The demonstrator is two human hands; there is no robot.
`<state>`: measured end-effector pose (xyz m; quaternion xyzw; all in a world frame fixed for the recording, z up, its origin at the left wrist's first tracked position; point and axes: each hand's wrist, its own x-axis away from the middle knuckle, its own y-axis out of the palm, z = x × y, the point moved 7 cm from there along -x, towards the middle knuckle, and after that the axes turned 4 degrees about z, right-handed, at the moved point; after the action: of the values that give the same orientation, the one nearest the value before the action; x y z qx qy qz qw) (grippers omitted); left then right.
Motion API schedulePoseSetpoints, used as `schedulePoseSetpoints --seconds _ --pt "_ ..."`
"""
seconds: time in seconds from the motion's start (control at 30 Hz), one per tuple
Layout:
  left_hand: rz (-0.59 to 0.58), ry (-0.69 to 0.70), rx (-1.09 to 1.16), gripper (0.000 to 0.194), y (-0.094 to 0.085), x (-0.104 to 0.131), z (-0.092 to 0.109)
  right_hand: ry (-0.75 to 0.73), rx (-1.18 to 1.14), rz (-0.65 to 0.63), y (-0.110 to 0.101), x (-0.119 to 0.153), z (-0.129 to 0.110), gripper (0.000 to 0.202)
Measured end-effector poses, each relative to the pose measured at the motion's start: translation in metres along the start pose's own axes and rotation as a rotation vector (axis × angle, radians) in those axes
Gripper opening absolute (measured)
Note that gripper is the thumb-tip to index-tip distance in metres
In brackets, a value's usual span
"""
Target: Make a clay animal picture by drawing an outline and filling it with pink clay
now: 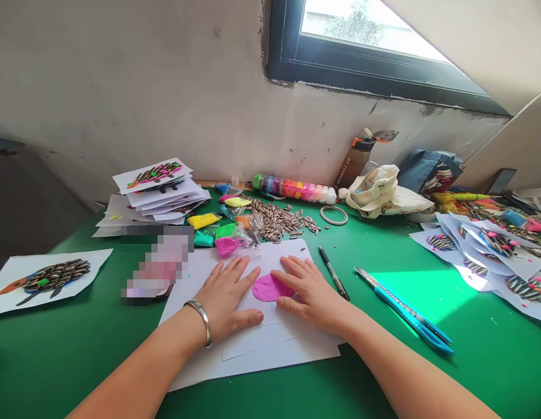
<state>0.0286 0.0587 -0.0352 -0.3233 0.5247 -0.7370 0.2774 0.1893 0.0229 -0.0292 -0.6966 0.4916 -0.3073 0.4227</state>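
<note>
Flat on a white sheet of paper (253,349) lies a thin oval of magenta modelling clay (268,289), over faint pencil lines. My left hand (227,297) rests on the paper to the left of the clay, fingers spread, a silver bangle on its wrist. On the other side, my right hand (308,291) lies with outstretched fingers, its fingertips over the clay's right edge. Neither hand grasps anything. Just beyond the paper sit small bags of coloured clay, among them a magenta one (228,247) and a green one (225,231).
A pile of sunflower seeds (279,220) lies behind the paper. To the right are a black pen (334,272) and a blue utility knife (404,308). Seed pictures are stacked at left (166,195) and right (484,250). A bottle (355,160) stands by the wall.
</note>
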Motion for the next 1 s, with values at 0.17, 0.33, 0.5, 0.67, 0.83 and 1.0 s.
schedulePoseSetpoints --seconds 0.17,0.33,0.5,0.67,0.83,1.0 --pt "0.044 0.020 0.018 0.083 -0.001 0.001 -0.001 -0.001 -0.128 0.137 -0.009 -0.002 0.012 0.052" --pt "0.099 0.057 0.006 0.082 0.001 0.001 -0.005 0.099 -0.219 0.526 -0.038 0.000 0.051 0.035" --pt "0.102 0.046 -0.004 0.082 0.002 0.001 -0.007 0.181 -0.001 0.459 -0.050 -0.011 0.059 0.030" --pt "0.140 0.066 0.004 0.082 0.001 0.000 -0.006 0.122 0.129 0.364 -0.053 -0.051 0.031 0.029" --pt "0.120 0.072 -0.005 0.082 0.003 -0.001 -0.008 0.056 0.263 0.276 -0.032 -0.088 0.015 0.025" --pt "0.133 0.082 0.010 0.080 0.001 -0.001 -0.006 0.053 0.338 0.270 -0.023 -0.102 0.017 0.023"
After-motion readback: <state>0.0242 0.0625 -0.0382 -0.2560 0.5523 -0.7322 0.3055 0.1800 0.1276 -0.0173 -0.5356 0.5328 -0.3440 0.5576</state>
